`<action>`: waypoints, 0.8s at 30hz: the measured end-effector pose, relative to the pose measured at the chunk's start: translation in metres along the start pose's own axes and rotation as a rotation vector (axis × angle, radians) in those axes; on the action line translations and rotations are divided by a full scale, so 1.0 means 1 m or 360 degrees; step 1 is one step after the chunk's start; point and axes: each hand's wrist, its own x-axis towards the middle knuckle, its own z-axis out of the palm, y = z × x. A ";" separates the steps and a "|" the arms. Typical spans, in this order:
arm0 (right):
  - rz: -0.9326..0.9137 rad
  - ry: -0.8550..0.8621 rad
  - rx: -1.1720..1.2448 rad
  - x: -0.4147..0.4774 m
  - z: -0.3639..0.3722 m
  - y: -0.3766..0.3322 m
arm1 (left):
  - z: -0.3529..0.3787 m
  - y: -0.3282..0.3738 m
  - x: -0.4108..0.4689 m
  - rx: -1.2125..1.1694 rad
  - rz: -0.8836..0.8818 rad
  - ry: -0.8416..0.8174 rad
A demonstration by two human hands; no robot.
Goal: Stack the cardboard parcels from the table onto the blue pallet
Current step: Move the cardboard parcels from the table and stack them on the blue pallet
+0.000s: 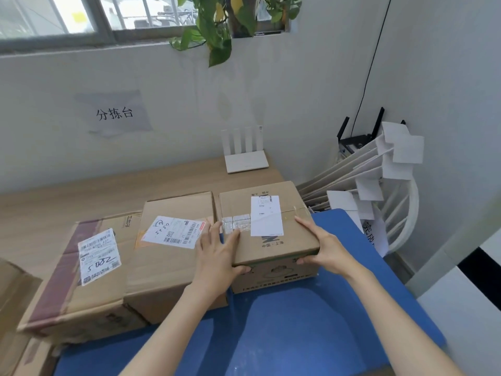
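Left hand [217,253] and right hand [328,248] each grip a near corner of the taped cardboard parcel [295,234], which I judge rests on the blue pallet [298,335], long axis running away from me.

I see blue pallet [311,335], plain, pale scuffs on it. Right box [271,248] brown; right label [267,215] white with tiny black print, tape [235,223] shiny grey, green print [273,275] low on front. Middle box [168,267] brown; middle label [173,232] white with black bars, orange tape [139,237] peeking out. Left box [81,294] brown, dark red strip [59,272] along side. Table [108,191] light wood grain. Leaves [217,31] green, some yellow. Wall sign [115,114] pale, black letters. One router [245,156] white, other router [355,139] black.
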 end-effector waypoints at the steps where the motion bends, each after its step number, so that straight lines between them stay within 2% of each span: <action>1: -0.0001 -0.0005 0.0007 0.001 0.001 -0.001 | -0.001 0.000 0.001 -0.0018 -0.0007 -0.0013; 7: -0.0006 -0.0032 -0.0046 0.006 0.005 -0.005 | -0.005 -0.007 0.004 -0.0049 -0.0029 -0.0110; 13: -0.0012 -0.0046 -0.0060 0.005 0.004 -0.006 | -0.003 -0.010 0.004 -0.0035 -0.0005 -0.0097; 17: 0.0024 -0.0081 -0.0186 0.001 -0.005 -0.018 | -0.008 -0.014 0.002 -0.0046 0.0036 -0.0142; 24: -0.0083 0.0171 -0.0144 -0.009 -0.013 -0.078 | -0.052 -0.032 -0.008 -0.0404 0.0046 -0.0002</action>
